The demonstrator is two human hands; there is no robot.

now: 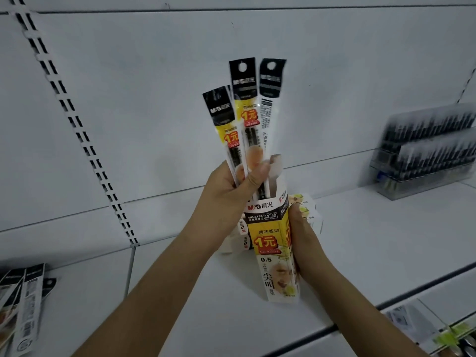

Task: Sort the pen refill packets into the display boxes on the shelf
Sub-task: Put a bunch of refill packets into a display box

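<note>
1. The left hand (pixel 231 188) pinches three refill packets (pixel 244 119) between thumb and curled fingers, fanned upward, their lower ends inside the open top of a box (pixel 273 243).
2. The right hand (pixel 300 238) grips that box by its right side, fingers wrapped behind it; the box stands tilted, held just above the shelf (pixel 360 240), directly below the left hand.
3. The box is yellow and white with a black band near the top; its top flap (pixel 277 164) stands open just right of the left thumb.
4. More boxes (pixel 307 210) lie on the shelf behind the right hand, and others (pixel 242 235) sit just below the left wrist.
5. Loose packets (pixel 23 305) lie far to the left of the left forearm.
6. A clear pen rack (pixel 425 155) stands well to the right of the right hand; it is blurred.
7. A slotted upright (pixel 77 130) runs down the back wall, left of the left hand.
</note>
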